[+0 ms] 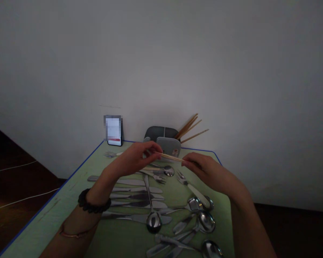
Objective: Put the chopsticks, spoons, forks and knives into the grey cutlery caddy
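the green table [75, 193] stood against a pale wall [161, 64], dark floor to either side. on it were one phone [113, 130], five knives [148, 190], at least three forks [191, 188] and at least four spoons [154, 222]; above them, the left hand [136, 157] and right hand [212, 168] each had thumb and fingers pinched on the slim wooden sticks [172, 157] stretched between, too close-set to count.

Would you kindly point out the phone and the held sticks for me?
Phone [113, 131]: head view, middle of its lit screen.
Held sticks [172, 157]: head view, middle of their exposed length.
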Demonstrator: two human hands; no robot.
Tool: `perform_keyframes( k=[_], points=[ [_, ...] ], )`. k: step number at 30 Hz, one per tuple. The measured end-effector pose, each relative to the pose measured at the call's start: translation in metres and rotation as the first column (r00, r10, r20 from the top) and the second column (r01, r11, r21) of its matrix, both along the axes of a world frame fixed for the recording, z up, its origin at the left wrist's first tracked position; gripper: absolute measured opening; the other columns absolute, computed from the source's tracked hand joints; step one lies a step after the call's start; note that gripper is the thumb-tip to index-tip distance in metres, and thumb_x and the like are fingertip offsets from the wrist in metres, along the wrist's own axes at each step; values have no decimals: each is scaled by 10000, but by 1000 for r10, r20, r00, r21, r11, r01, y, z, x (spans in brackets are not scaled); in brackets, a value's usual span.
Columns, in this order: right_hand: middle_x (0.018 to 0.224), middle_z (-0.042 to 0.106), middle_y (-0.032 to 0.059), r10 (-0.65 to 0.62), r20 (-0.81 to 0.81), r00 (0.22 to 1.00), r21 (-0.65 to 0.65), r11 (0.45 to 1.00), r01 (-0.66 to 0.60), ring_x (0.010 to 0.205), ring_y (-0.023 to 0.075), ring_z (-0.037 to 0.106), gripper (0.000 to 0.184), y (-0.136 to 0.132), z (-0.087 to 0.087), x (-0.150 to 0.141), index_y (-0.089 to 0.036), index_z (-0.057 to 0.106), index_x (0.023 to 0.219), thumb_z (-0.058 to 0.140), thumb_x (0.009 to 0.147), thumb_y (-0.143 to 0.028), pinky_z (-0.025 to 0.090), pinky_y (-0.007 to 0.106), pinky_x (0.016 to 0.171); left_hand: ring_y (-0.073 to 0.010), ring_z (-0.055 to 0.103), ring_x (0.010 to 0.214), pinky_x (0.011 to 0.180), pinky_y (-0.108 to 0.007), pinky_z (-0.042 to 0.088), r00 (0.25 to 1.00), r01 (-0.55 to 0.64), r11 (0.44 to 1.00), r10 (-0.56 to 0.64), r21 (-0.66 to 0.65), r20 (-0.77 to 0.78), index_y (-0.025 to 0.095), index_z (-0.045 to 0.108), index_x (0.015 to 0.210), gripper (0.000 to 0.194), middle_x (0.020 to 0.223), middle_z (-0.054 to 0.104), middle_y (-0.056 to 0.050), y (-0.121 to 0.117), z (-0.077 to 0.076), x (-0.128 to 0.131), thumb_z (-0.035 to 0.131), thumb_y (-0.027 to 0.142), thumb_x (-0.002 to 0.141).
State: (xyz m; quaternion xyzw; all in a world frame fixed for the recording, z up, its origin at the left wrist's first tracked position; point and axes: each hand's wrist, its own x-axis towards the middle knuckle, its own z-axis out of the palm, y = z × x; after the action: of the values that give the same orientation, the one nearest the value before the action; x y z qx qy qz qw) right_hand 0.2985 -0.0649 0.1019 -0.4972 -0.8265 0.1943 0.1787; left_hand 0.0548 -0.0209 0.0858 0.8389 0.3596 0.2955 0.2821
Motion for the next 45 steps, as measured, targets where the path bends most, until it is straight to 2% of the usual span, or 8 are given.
perform_keyframes(
  k=[5, 13, 18, 21, 24, 27, 33, 45],
  points=[
    [810, 642, 35, 11, -15, 1000, -16, 1000, -12, 720, 151, 557, 280, 1, -1, 3, -185, 612, 838, 402, 922, -351, 399, 256, 663, -127, 617, 743, 682, -242, 492, 1000, 2, 1000, -2, 4, -16, 178, 595, 985, 236, 872, 675, -21, 1, 0, -2, 538, 357, 843],
    [736, 613, 10, 2, -45, 999, -40, 999, -4, 656, 134, 535, 233, 2, 1, 1, -192, 597, 849, 431, 905, -346, 379, 237, 590, -121, 613, 725, 656, -228, 477, 999, -46, 998, 46, -41, -13, 174, 617, 894, 192, 827, 673, -11, 1, 2, -3, 547, 345, 840],
    [743, 622, 9, 25, -40, 999, -134, 990, -31, 638, 129, 545, 192, 1, -1, -1, -193, 593, 885, 438, 893, -305, 388, 234, 582, -119, 592, 717, 638, -227, 470, 989, -19, 994, 34, -104, 146, 153, 605, 851, 205, 796, 648, -19, 3, 0, -3, 560, 351, 821],
    [730, 627, 15, 61, 6, 998, -192, 980, -58, 637, 136, 545, 208, 1, -6, 0, -187, 597, 850, 434, 889, -310, 382, 236, 570, -111, 566, 681, 612, -223, 467, 949, -45, 988, 88, -147, 303, 147, 603, 844, 234, 775, 628, -17, 6, 0, -3, 577, 376, 804],
    [694, 622, 19, 86, 34, 996, -224, 972, -76, 626, 139, 548, 263, 2, -9, 1, -179, 583, 774, 403, 899, -324, 382, 242, 574, -100, 542, 634, 596, -227, 468, 908, -119, 979, 174, -164, 381, 147, 614, 833, 258, 790, 631, -21, 8, 1, -5, 591, 399, 786],
    [685, 626, 25, 80, 26, 996, -227, 971, -72, 631, 142, 562, 300, 2, -10, 3, -174, 573, 742, 372, 909, -322, 395, 250, 601, -105, 541, 622, 591, -238, 470, 904, -154, 970, 214, -186, 370, 143, 628, 815, 283, 802, 647, -35, 8, 1, -7, 600, 421, 770],
    [664, 620, 28, 81, 82, 993, -239, 969, -59, 613, 144, 548, 307, 4, -10, 6, -173, 568, 708, 377, 898, -322, 384, 251, 588, -109, 546, 646, 606, -236, 463, 935, -61, 968, 142, -244, 326, 139, 661, 828, 275, 777, 650, -27, 10, -3, -8, 631, 401, 749],
    [628, 603, 27, 58, 84, 995, -299, 954, -30, 582, 135, 522, 327, 0, -8, 10, -165, 584, 685, 403, 881, -354, 386, 247, 574, -126, 581, 699, 640, -238, 454, 967, 9, 956, 67, -293, 246, 151, 685, 879, 290, 765, 664, -21, 11, -8, -7, 657, 402, 737]
  ],
)
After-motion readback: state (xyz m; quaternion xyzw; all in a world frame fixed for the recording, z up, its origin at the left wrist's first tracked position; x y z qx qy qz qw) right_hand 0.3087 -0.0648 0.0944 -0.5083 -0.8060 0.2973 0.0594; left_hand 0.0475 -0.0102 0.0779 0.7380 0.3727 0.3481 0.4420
